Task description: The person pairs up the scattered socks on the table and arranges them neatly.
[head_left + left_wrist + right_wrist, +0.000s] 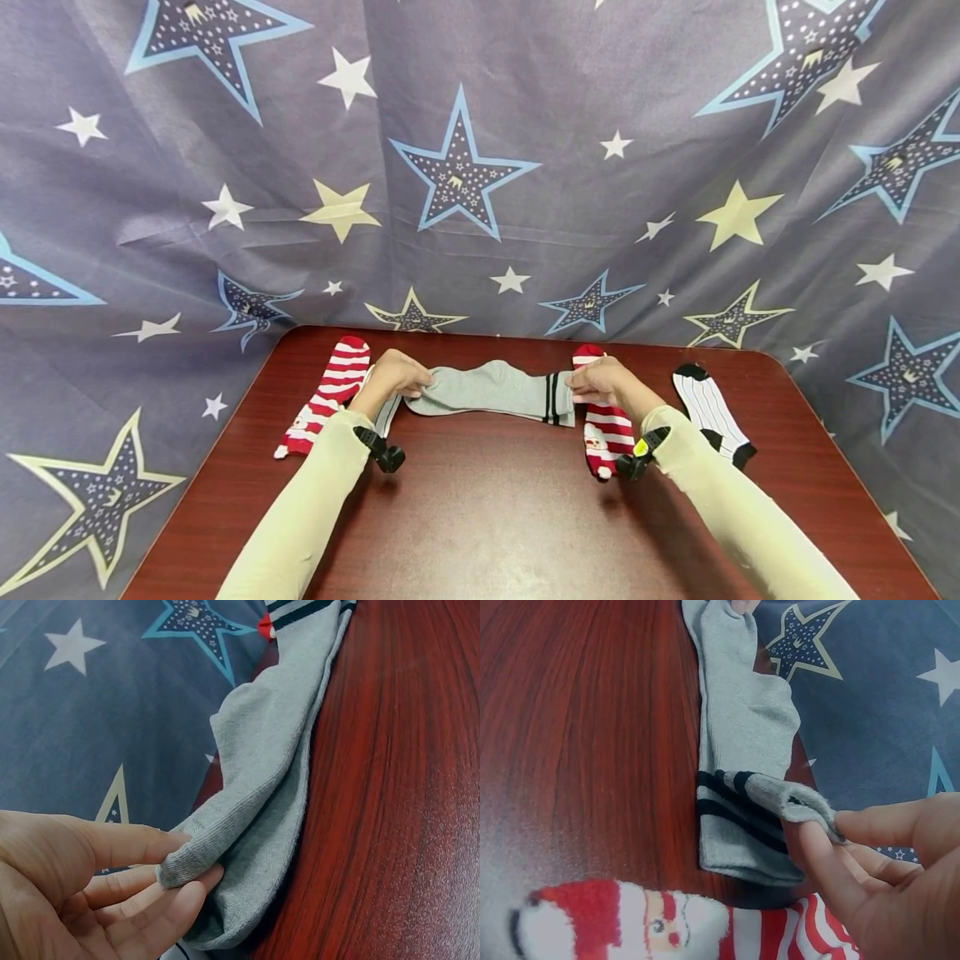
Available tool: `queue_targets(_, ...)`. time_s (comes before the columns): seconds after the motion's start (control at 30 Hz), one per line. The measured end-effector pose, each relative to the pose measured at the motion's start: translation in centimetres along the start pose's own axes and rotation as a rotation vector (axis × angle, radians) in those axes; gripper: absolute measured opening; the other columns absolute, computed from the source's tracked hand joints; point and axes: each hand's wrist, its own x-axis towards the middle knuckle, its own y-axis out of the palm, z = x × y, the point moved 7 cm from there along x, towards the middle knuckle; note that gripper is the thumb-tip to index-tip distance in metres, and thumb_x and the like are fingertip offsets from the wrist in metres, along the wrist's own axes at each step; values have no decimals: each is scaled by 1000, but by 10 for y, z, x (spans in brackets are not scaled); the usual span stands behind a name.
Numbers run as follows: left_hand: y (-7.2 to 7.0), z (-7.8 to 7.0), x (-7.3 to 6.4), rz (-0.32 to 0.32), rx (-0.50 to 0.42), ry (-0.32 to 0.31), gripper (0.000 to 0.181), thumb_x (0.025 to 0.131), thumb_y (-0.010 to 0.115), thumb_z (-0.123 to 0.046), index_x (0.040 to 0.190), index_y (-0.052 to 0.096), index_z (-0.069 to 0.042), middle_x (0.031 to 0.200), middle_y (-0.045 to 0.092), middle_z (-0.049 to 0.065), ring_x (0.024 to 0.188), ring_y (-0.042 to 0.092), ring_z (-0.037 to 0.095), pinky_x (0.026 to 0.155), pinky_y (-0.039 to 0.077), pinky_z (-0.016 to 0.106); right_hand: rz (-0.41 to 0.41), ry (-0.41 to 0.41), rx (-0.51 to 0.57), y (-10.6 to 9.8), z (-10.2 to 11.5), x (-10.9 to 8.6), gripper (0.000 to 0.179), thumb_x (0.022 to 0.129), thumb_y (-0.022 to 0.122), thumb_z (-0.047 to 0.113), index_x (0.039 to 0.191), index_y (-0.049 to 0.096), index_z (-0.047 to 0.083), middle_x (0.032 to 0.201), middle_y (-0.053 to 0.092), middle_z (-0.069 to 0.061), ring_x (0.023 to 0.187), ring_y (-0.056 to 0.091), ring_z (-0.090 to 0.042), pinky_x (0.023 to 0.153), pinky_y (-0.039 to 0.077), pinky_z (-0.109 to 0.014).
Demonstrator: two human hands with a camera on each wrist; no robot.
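Two grey socks with black cuff bands lie one over the other across the table's far middle. My left hand (pixel 393 373) pinches the toe of the upper grey sock (pixel 259 772) between thumb and fingers. At the other end my right hand (pixel 606 382) pinches that sock's cuff, which opens toward the fingers in the right wrist view. Beneath it, the lower grey sock (pixel 739 851) shows its banded cuff, and its toe sags below the left fingers. A red-and-white striped Santa sock (pixel 609 429) lies just under the right hand.
Another striped Santa sock (pixel 337 385) lies left of the left hand. A white sock with dark lines (pixel 387 414) is partly hidden by the left wrist. At right lies another white-and-black sock (pixel 705 400). A star-patterned cloth (pixel 465 275) hangs behind the brown table (pixel 480 517).
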Motion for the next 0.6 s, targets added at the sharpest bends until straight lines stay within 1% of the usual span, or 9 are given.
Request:
queue_targets(0.07,-1,1,0,-13,6,3,26,80,75,7,106,73,13,66,67,-3,50,58,4,53,57,19,2,-2,-19,0,0,-1,11,95,61,-7,104,61,-13,73,64,0,65,64,-9,72,63,-29)
queue_targets(0.2,-3,3,-1,-22,-8,-1,26,80,75,8,106,72,14,66,66,-4,53,59,6,53,57,19,-4,2,-44,1,-3,-2,8,94,62,-7,101,61,-11,72,64,0,63,64,-10,76,64,-32)
queue_targets(0.43,-2,8,0,10,-3,-32,19,82,72,8,101,71,12,65,61,-2,55,58,8,53,57,20,-15,14,-69,3,-7,-2,5,94,63,-5,95,58,-5,73,64,0,65,67,-13,81,64,-36)
queue_targets(0.6,0,9,1,23,2,-30,23,82,71,8,104,69,14,66,60,-2,57,58,8,54,56,19,-25,17,-84,2,-10,0,5,94,63,-4,97,60,-5,74,63,0,66,65,-12,84,63,-38)
